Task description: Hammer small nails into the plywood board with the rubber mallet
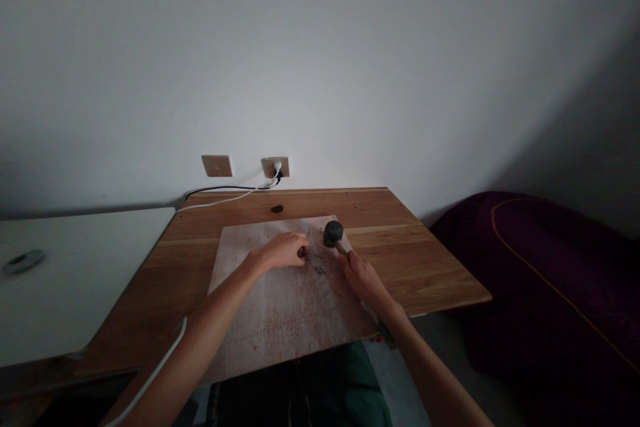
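Note:
My right hand [367, 280] is wrapped round the wooden handle of a mallet with a dark, rounded head [333, 234]. The head is over the right part of a pale, scuffed wooden board [270, 320]. Just left of it, my left hand [287, 250] is closed over the board with its fingertips pinched; whatever they hold is too small or hidden to name. Several small nails [320, 270] lie loose between my hands. A few more thin nails seem to stand along the board's far side, and small dark dots mark its far left.
The board lies on a brown wooden table [420, 260], overhanging its front edge. A white surface [85, 280] adjoins on the left. Behind are wall sockets [275, 167] with plugged-in cables [227, 200]. A dark purple beanbag-like item [540, 280] sits to the right.

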Demonstrator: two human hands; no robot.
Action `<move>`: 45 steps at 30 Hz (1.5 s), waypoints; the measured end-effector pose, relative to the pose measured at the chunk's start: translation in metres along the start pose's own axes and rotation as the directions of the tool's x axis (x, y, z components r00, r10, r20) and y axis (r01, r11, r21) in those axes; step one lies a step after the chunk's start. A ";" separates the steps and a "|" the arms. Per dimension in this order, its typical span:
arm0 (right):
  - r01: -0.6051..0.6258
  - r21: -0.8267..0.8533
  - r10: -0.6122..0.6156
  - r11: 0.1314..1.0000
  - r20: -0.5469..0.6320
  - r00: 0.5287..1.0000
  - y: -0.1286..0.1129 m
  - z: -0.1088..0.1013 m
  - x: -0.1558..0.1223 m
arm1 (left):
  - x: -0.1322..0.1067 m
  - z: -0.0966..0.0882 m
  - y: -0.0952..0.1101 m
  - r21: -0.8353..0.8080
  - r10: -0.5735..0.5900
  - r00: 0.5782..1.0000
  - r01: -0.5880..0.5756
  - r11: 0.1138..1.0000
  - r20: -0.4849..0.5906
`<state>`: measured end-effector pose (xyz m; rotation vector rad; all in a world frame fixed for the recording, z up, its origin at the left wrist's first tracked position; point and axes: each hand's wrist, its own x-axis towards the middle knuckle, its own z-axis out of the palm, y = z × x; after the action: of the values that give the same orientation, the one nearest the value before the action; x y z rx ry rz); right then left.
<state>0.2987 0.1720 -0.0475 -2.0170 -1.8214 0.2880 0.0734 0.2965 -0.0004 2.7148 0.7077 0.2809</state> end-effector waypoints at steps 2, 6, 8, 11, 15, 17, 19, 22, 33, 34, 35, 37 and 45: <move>0.000 0.007 0.000 1.000 0.002 1.000 0.001 0.000 0.000 | 0.000 0.000 0.000 0.003 -0.001 1.000 0.001 1.000 0.006; 0.037 -0.015 -0.037 0.999 -0.016 0.999 0.002 0.002 0.000 | 0.002 0.000 0.000 0.012 -0.006 1.000 0.006 1.000 0.027; 0.042 -0.035 -0.042 0.999 -0.015 0.999 0.002 0.003 0.000 | 0.002 -0.001 0.000 0.020 -0.012 0.999 0.011 1.000 0.035; 0.037 -0.053 -0.038 0.998 -0.014 0.999 0.003 0.004 -0.001 | 0.002 -0.002 0.002 0.034 -0.030 0.999 0.029 0.999 0.040; 0.046 -0.058 -0.047 0.997 -0.019 0.999 0.004 0.004 -0.001 | 0.002 -0.004 0.005 0.054 -0.059 0.997 0.056 0.997 0.049; 0.045 -0.054 -0.046 0.998 -0.010 0.999 0.004 0.003 -0.001 | 0.002 -0.004 0.006 0.063 -0.067 0.996 0.064 0.996 0.055; 0.041 -0.050 -0.042 0.998 -0.002 0.999 0.004 0.003 0.000 | 0.002 -0.005 0.007 0.070 -0.070 0.996 0.066 0.995 0.060; 0.039 -0.042 -0.039 0.998 0.003 0.999 0.003 0.002 0.000 | 0.003 -0.006 0.008 0.075 -0.067 0.996 0.062 0.995 0.066; 0.031 -0.047 -0.030 0.998 0.019 0.999 0.002 0.000 -0.001 | 0.000 -0.004 -0.003 0.039 -0.051 0.998 0.049 0.998 0.036; 0.025 -0.048 -0.024 0.999 0.021 0.999 0.002 0.000 -0.001 | -0.001 -0.006 -0.005 0.035 -0.047 0.999 0.046 0.998 0.025; 0.019 -0.048 -0.018 0.999 0.023 1.000 0.002 0.000 -0.001 | -0.001 -0.007 -0.007 0.034 -0.043 0.999 0.042 0.999 0.012; 0.011 -0.049 -0.010 0.999 0.026 1.000 0.002 0.001 0.000 | -0.003 -0.010 -0.010 0.039 -0.031 0.999 0.032 0.999 -0.009; 0.011 -0.068 -0.008 0.998 0.041 0.999 0.003 0.001 0.000 | -0.004 -0.005 0.000 0.085 0.023 1.000 -0.023 0.996 -0.001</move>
<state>0.3004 0.1720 -0.0498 -2.0617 -1.8894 0.2697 0.0686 0.2964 0.0040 2.8050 0.7049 0.2649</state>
